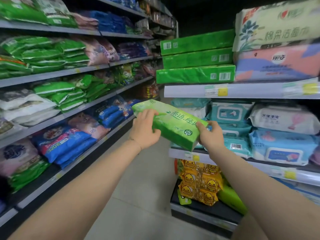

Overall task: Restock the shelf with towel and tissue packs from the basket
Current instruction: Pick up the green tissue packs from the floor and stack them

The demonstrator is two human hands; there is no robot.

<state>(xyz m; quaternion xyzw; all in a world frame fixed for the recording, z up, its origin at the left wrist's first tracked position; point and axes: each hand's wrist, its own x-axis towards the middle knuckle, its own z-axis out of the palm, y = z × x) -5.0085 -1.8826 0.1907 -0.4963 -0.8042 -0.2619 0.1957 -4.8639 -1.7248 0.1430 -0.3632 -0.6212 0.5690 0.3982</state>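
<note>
My left fingers (149, 113) and right fingers (201, 126) curl round the green tissue pack (173, 121), held in the air by the shelf (180, 154) corner, and I think its slick wrap might slip down to the floor (143, 187).

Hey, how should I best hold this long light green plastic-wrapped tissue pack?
Grip the long light green plastic-wrapped tissue pack by its two short ends, one hand from each side: the left hand on the raised end, the right hand on the lower end. It is long, soft and tilted, so a one-handed middle grip would probably let it sag.
</note>
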